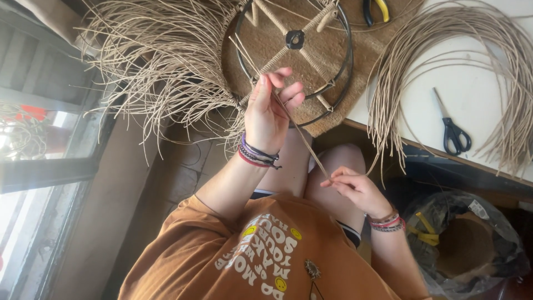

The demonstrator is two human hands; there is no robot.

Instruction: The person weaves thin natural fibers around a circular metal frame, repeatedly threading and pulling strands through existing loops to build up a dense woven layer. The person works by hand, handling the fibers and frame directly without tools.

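Left hand (270, 114) pinches rattan strand (302, 136) at wire frame (338, 72); right hand (355, 189) grips strand's end.

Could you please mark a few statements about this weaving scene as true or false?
1. The left hand holds a strand beside the metal hoop. True.
2. The right hand has its grip on the scissors. False: it pinches the strand's lower end; the scissors lie on the white table.
3. Both wrists wear bracelets. True.
4. The hoop carries no fibre. False: a loose fringe spreads from its left side.
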